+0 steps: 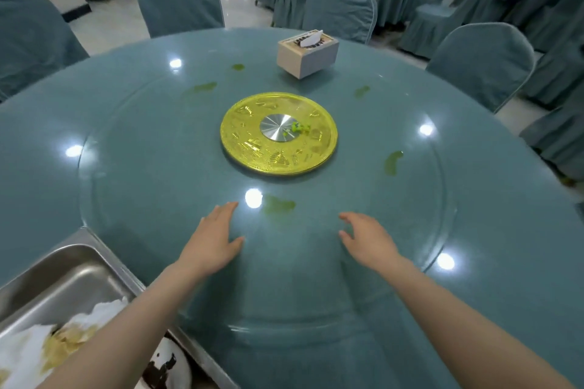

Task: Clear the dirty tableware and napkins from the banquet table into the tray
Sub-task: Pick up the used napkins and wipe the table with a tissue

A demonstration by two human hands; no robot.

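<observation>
I see both hands empty, fingers loose: left hand [212, 237] and right hand [366, 238] above the glass turntable [132, 199]. The tray [72, 271], holding napkins [28, 347], abuts the table edge.

Centred on the surface [94, 123]: round plate [278, 133]. Behind the plate, slightly right: tissue box [306, 54]. Near-left of the plate, at the surface's edge: tray [63, 281] holding napkins [28, 354].
</observation>
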